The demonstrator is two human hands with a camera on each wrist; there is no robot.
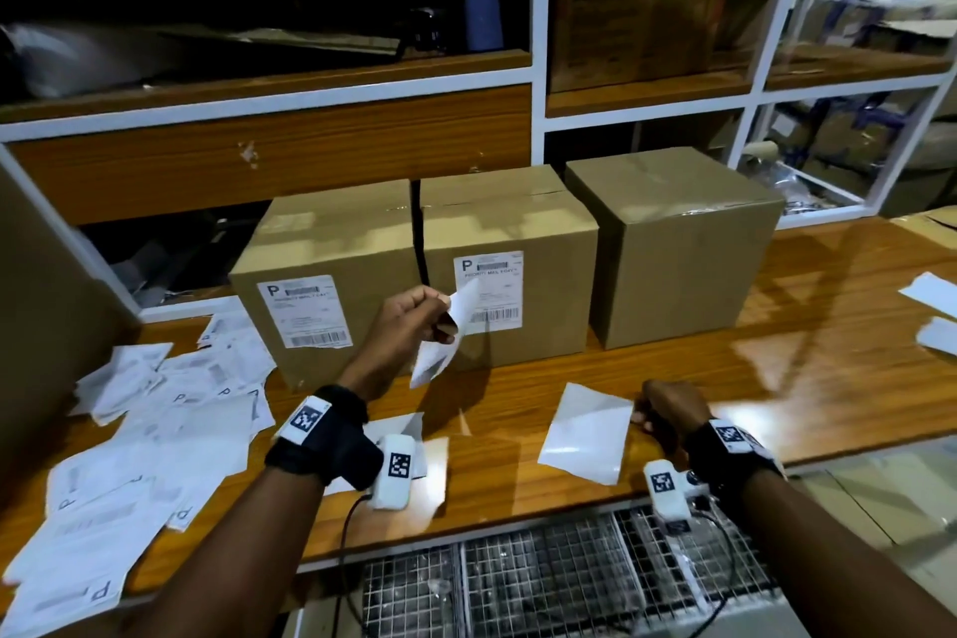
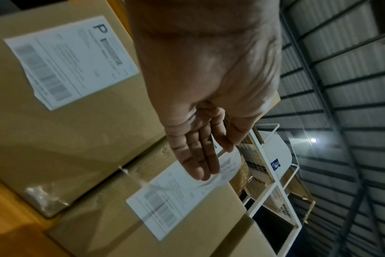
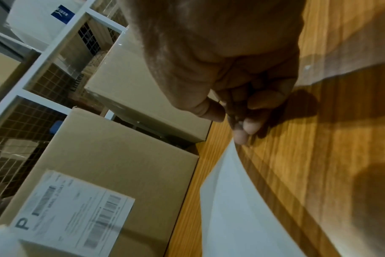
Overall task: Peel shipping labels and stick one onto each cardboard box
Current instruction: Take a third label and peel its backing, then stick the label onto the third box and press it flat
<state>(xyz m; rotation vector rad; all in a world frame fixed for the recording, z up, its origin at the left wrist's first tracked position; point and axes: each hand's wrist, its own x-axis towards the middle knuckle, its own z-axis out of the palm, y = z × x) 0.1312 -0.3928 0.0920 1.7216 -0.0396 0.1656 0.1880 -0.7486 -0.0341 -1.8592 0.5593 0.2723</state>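
Three cardboard boxes stand in a row at the back of the wooden table (image 1: 725, 378). The left box (image 1: 321, 233) and the middle box (image 1: 544, 326) each carry a printed label (image 1: 305, 311) (image 1: 489, 290). The right box (image 1: 673, 244) shows no label. My left hand (image 1: 440, 321) (image 2: 215, 161) is raised in front of the middle box and pinches a curled white peeled label (image 1: 440, 352) (image 2: 231, 167). My right hand (image 1: 644, 417) (image 3: 233, 125) is low on the table and pinches the edge of a glossy white backing sheet (image 1: 585, 430) (image 3: 242, 200).
A heap of loose label sheets (image 1: 155, 430) covers the table's left side. Two white sheets (image 1: 932, 295) lie at the right edge, and another (image 1: 430, 451) lies under my left wrist. Shelving (image 1: 538, 42) rises behind the boxes. Wire mesh (image 1: 518, 585) runs below the front edge.
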